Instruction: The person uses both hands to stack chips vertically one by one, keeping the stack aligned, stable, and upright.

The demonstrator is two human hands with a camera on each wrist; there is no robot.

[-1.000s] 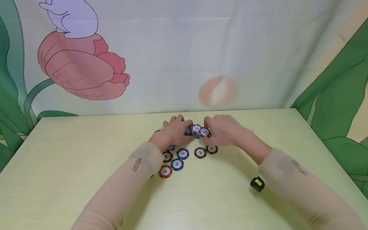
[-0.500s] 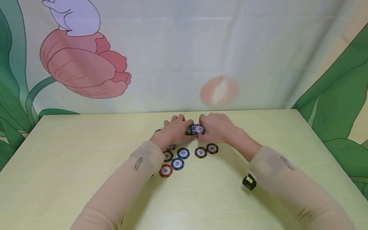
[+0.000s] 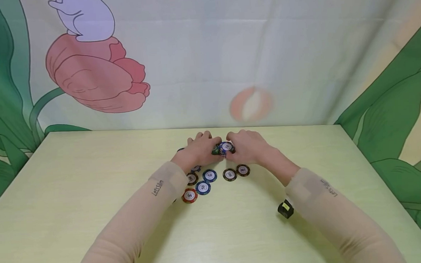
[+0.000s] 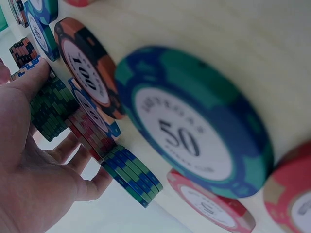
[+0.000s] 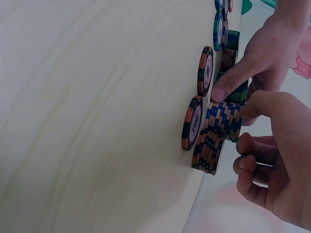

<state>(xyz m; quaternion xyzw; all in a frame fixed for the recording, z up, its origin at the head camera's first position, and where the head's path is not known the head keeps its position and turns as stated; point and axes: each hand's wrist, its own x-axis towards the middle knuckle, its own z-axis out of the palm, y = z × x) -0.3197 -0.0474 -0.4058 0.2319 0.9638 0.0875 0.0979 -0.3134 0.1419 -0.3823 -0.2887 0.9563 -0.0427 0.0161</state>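
Fingers of the right hand (image 3: pixel 249 146) seem to pinch the top of the blue stack (image 5: pixel 223 119), contact partly hidden; those of the left hand (image 3: pixel 198 151) curl round the green stack (image 4: pixel 51 109). Uneven pressure could spill either across the table (image 3: pixel 237 233), the blue one knocking the black stack (image 5: pixel 208 152) beside it.

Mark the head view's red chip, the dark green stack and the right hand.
Red chip (image 3: pixel 190 195): head view, top face.
Dark green stack (image 4: pixel 52 109): left wrist view, side.
Right hand (image 3: pixel 249 145): head view, back.
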